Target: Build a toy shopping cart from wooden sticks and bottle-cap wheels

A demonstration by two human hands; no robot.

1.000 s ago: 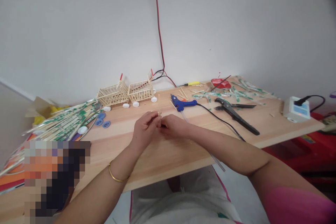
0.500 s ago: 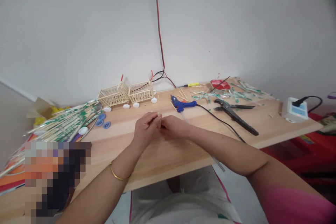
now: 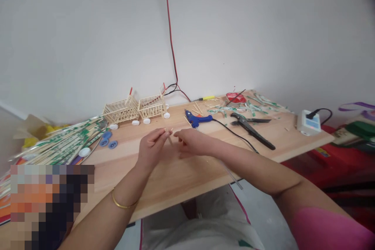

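Jutting from left hand (image 3: 150, 145): thin sticks (image 3: 169, 136).

Your bangle (image 3: 121, 204) gold, your sleeve (image 3: 331, 230) pink. Held stick (image 3: 169, 138) pale tan. Glue gun (image 3: 199, 119) blue, cutters (image 3: 252, 131) black, wall wire (image 3: 170, 39) red. Stick bundle (image 3: 58, 144) white, green print. Tabletop (image 3: 181, 174) light wood grain.

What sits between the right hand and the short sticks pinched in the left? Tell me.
Nothing visible. The right hand is close beside the short sticks pinched in the left hand; only a small open gap above the wooden table separates them.
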